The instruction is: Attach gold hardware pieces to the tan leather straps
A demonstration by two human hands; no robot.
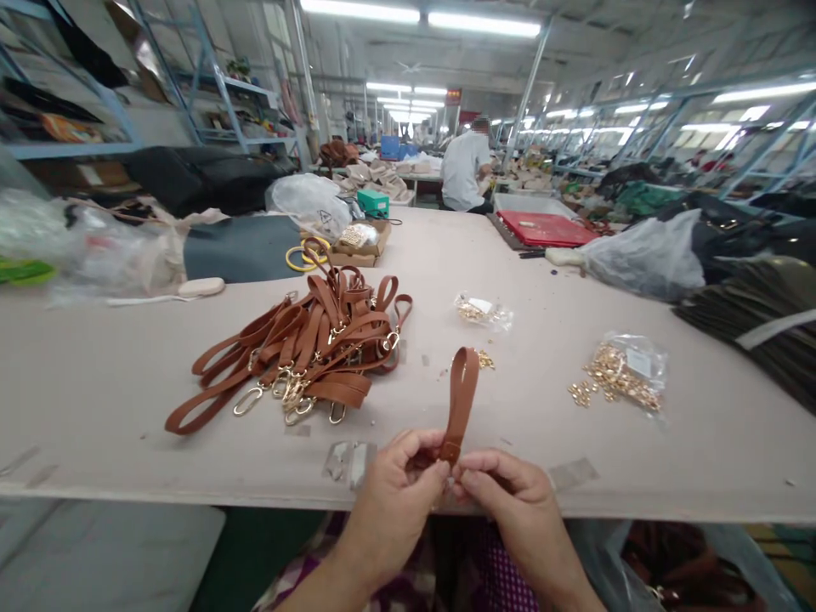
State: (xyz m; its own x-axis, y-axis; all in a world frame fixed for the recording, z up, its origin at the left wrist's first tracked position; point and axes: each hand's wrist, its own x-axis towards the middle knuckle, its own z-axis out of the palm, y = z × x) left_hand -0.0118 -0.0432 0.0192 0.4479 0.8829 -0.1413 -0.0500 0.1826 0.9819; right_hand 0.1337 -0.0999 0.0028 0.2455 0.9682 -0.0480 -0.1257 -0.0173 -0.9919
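Note:
A brown leather strap loop [463, 395] stands upright at the front edge of the table, its lower end pinched in my left hand [401, 493]. My right hand [513, 501] is closed at that same end, thumb and forefinger together; what it grips is too small to make out. To the left lies a heap of brown straps [319, 331] with gold clasps. Small gold pieces [487, 360] lie just behind the loop. Beyond them is a small clear bag of gold parts [483, 312], and a larger bag [628, 371] with loose gold rings lies to the right.
The pale table [255, 463] holds a grey sheet [242, 248], yellow rings [307, 255], a cardboard box [363, 246] and a red tray [541, 229]. Dark stacked material [758, 314] lies at the right. A person in a light shirt [462, 172] sits beyond the far end.

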